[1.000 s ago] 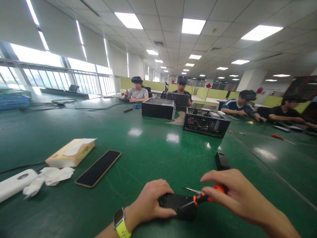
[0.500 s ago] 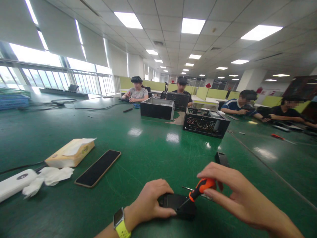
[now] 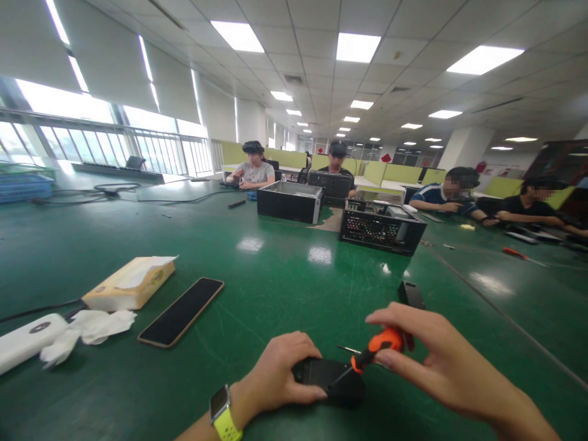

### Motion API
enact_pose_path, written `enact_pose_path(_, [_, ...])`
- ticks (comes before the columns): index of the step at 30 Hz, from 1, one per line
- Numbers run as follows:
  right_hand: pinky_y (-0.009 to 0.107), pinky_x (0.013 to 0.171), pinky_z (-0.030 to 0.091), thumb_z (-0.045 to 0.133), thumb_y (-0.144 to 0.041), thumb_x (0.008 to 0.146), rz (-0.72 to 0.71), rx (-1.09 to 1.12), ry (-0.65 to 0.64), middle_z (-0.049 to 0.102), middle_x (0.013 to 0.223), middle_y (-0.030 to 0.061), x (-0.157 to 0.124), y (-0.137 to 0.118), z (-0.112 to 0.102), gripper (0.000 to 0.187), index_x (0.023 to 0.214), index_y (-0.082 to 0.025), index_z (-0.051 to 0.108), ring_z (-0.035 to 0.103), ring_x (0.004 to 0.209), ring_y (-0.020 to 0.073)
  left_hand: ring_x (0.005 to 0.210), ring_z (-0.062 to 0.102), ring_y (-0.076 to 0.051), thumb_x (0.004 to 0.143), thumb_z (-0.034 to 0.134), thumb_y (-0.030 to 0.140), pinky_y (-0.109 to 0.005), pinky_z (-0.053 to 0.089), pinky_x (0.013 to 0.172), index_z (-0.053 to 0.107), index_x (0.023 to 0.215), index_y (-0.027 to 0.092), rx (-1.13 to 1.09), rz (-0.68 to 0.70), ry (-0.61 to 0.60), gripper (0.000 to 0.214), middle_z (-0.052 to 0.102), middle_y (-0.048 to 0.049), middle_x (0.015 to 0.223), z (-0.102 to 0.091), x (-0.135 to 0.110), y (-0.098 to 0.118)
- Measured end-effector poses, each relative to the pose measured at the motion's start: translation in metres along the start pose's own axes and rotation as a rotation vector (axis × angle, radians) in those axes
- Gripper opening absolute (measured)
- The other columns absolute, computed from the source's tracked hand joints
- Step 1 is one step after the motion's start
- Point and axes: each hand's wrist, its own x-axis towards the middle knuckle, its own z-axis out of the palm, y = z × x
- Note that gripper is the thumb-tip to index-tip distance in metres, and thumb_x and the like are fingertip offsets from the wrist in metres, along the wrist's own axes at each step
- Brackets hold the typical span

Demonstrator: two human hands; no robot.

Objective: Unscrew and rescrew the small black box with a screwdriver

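A flat black casing (image 3: 346, 392) lies on the green table near its front edge. My left hand (image 3: 280, 370), with a watch on the wrist, grips its left end between thumb and fingers. My right hand (image 3: 427, 361) holds an orange and black screwdriver (image 3: 370, 352) by its handle. The shaft slants down to the left, and its tip meets the top of the casing near my left thumb. Behind it a second thin metal shaft (image 3: 348, 349) lies on the table, partly hidden by my right hand. Just beyond that hand is another small black part (image 3: 412, 295).
To the left are a phone (image 3: 182, 312), a tissue pack (image 3: 131, 283), crumpled tissue (image 3: 98, 326) and a white device (image 3: 32, 340). Two computer cases (image 3: 289, 205) (image 3: 382, 229) stand further back. Several people sit around the far side. Another screwdriver (image 3: 523, 256) lies at the right.
The screwdriver handle has turned slightly in my right hand, whose fingers have shifted a little. My left hand and the casing stay in place.
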Motion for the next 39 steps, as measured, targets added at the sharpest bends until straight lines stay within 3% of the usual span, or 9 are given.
enact_pose_path(14, [0.026,0.067,0.055,0.065,-0.033,0.087,0.025,-0.019,-0.027,0.074,0.094,0.0025,0.0015,-0.001,0.0003,0.019,0.104,-0.024,0.066,0.07,0.08,0.0182,0.075,0.061,-0.023,0.08,0.054,0.076,-0.03,0.046,0.068,0.071,0.094,0.015,-0.007,-0.008,-0.006,0.065,0.068,-0.0092,0.082,0.001,-0.0011,-0.0014])
enact_pose_path(17, [0.026,0.073,0.055,0.061,-0.026,0.088,0.002,0.019,-0.025,0.073,0.097,0.0026,0.0017,-0.0014,0.0002,0.021,0.109,-0.024,0.064,0.069,0.083,0.0169,0.074,0.061,-0.023,0.081,0.054,0.075,-0.03,0.046,0.068,0.07,0.092,0.015,-0.004,-0.009,-0.004,0.064,0.067,-0.0088,0.081,0.0006,-0.001,-0.001])
enact_pose_path(22, [0.024,0.062,0.055,0.066,-0.032,0.085,0.023,-0.017,-0.032,0.075,0.095,0.0026,0.0012,-0.0026,0.0002,0.022,0.106,-0.024,0.066,0.07,0.079,0.0185,0.075,0.062,-0.022,0.08,0.06,0.071,-0.029,0.047,0.069,0.07,0.094,0.017,-0.004,-0.006,-0.005,0.057,0.068,-0.0074,0.082,0.0001,-0.0008,-0.0005])
enact_pose_path(26, [0.026,0.072,0.056,0.062,-0.025,0.086,-0.003,0.017,-0.016,0.074,0.101,0.0034,0.0001,-0.0023,-0.0005,0.025,0.111,-0.024,0.063,0.07,0.085,0.018,0.076,0.062,-0.023,0.08,0.061,0.07,-0.03,0.047,0.069,0.07,0.095,0.016,-0.008,-0.013,-0.007,0.056,0.068,-0.0079,0.083,0.0003,-0.001,-0.0008])
enact_pose_path(30, [0.025,0.063,0.055,0.064,-0.032,0.087,0.018,-0.017,-0.04,0.075,0.094,0.0032,0.0009,-0.0029,-0.0013,0.02,0.104,-0.024,0.065,0.071,0.08,0.0189,0.076,0.061,-0.023,0.08,0.061,0.07,-0.03,0.047,0.07,0.071,0.095,0.017,-0.007,-0.018,-0.015,0.056,0.068,-0.0079,0.083,0.0,-0.0009,-0.0007])
enact_pose_path(34, [0.027,0.073,0.055,0.06,-0.024,0.087,-0.015,0.007,-0.03,0.073,0.098,0.0031,0.0023,-0.0033,-0.0008,0.022,0.109,-0.024,0.064,0.07,0.083,0.0177,0.076,0.061,-0.023,0.08,0.06,0.071,-0.031,0.047,0.069,0.07,0.094,0.016,-0.009,-0.022,-0.013,0.058,0.067,-0.0083,0.083,-0.0006,-0.0005,-0.0008])
enact_pose_path(39, [0.027,0.073,0.055,0.064,-0.03,0.087,0.011,0.0,-0.043,0.073,0.099,0.0024,0.0006,-0.0004,0.0012,0.023,0.109,-0.025,0.064,0.069,0.086,0.0185,0.076,0.061,-0.023,0.08,0.057,0.073,-0.03,0.047,0.069,0.07,0.096,0.016,-0.008,-0.01,-0.01,0.06,0.067,-0.0081,0.083,0.0002,-0.0009,-0.002])
